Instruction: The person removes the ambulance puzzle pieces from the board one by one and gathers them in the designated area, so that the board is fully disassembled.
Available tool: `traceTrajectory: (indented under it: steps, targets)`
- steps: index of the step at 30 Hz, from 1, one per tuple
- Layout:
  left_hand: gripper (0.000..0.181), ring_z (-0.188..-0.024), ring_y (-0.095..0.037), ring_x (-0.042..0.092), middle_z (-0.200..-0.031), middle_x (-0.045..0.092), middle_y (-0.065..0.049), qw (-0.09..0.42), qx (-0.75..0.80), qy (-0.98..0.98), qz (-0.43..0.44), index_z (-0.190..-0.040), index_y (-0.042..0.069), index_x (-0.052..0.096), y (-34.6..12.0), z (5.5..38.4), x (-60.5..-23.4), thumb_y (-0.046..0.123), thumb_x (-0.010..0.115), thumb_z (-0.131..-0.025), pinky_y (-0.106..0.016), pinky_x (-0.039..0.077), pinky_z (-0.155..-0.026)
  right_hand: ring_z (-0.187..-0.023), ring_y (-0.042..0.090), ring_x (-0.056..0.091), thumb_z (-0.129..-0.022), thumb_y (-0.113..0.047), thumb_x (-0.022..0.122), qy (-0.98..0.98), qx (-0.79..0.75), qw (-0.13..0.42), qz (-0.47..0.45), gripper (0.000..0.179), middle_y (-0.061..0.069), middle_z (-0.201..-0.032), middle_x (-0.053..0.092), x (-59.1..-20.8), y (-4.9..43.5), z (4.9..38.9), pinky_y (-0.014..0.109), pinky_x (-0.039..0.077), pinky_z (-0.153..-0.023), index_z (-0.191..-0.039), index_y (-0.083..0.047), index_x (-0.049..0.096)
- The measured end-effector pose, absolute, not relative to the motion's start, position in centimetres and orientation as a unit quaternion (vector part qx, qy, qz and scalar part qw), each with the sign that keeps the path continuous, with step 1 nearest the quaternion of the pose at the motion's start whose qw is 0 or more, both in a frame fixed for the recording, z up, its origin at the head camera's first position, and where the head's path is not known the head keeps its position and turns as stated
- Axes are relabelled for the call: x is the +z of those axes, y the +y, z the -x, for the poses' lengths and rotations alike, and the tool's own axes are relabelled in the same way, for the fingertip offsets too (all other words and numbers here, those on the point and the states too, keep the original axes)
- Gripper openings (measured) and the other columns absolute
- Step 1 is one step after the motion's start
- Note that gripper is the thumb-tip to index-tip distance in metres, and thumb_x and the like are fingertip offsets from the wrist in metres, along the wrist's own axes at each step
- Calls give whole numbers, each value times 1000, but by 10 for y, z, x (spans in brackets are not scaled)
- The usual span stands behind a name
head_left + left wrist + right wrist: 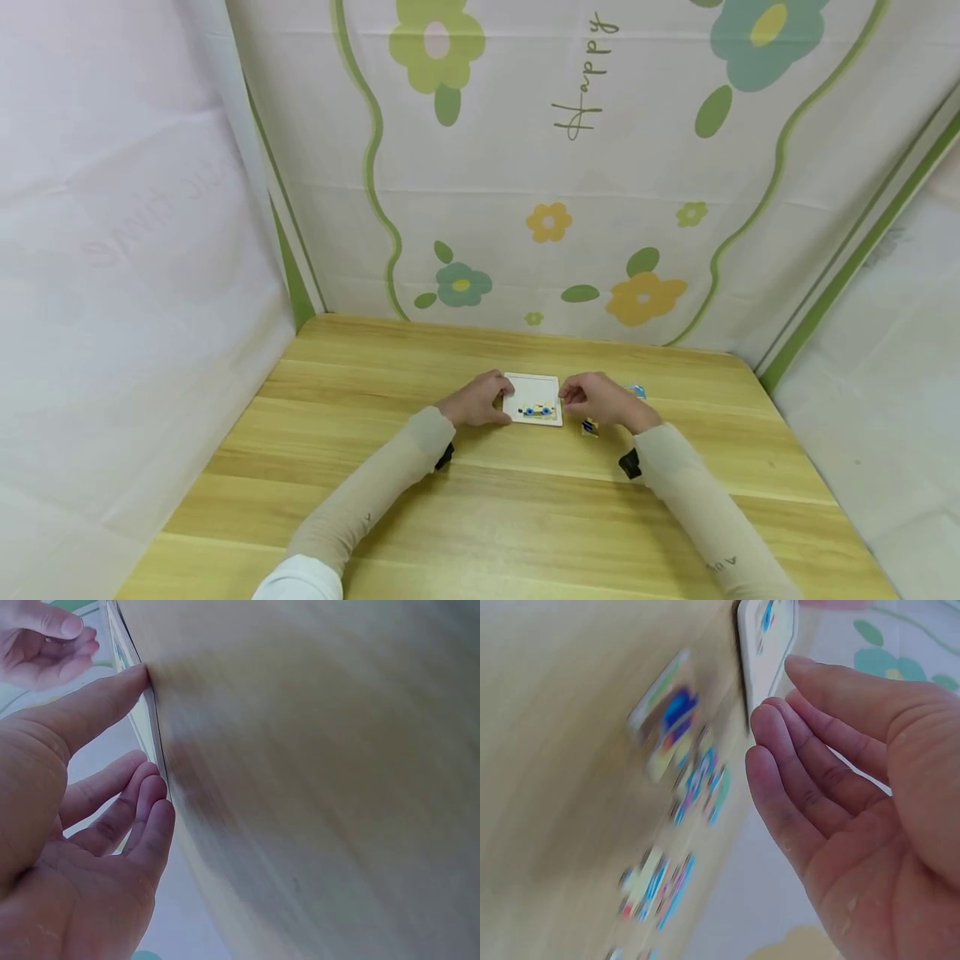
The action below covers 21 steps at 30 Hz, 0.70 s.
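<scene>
A white jigsaw puzzle tray (532, 387) lies on the table, with joined blue and yellow puzzle pieces (538, 411) along its lower part. My left hand (477, 400) holds the tray's left edge, thumb near the front corner and fingers farther back. In the left wrist view, the thumb and fingertips (159, 814) meet the tray's rim. My right hand (600, 398) is by the tray's right edge, fingers loosely bent. Nothing shows between its thumb and fingers (769, 727) in the right wrist view. Loose puzzle pieces (676, 712) lie beside it, blurred.
One loose puzzle piece (590, 427) is just below the right hand, and another blue piece (637, 391) lies beyond it. The wooden table (510, 525) meets a flower-printed cloth (480, 183) at the back. Pale cloth walls (135, 292) stand at both sides.
</scene>
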<state>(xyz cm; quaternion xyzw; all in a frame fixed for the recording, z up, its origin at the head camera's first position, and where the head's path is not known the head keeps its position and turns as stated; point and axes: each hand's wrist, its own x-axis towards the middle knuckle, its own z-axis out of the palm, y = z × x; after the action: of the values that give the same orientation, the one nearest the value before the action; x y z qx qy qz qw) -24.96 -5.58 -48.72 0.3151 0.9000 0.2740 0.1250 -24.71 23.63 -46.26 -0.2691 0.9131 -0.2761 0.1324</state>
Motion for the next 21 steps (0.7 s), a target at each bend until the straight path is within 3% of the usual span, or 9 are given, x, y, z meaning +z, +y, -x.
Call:
traceTrajectory:
  steps: [12,16,21]
  targets:
    - [50,-118,-24,56,-133,59,-12,118,269,901,-320,-138,-1,63,-52,250,-485,20,81,-95,-40,49,-108,-96,16,72,-95,-1,76,908,-242,141,312,25,12,-116,75,-473,201,254,30,61,-84,-121,0,76]
    - [50,-117,-23,55,-133,59,-12,117,255,904,-323,-137,-1,64,-50,251,-485,20,81,-95,-39,49,-108,-94,15,68,-95,1,75,906,-226,127,335,26,13,-113,73,-475,199,253,29,60,-81,-120,0,78]
    - [49,-108,-20,55,-129,61,-12,111,240,902,-341,-136,-1,65,-45,248,-481,20,81,-95,-33,50,-98,-88,11,61,-96,0,74,908,-213,124,338,24,9,-107,72,-473,197,251,26,54,-77,-119,-3,79]
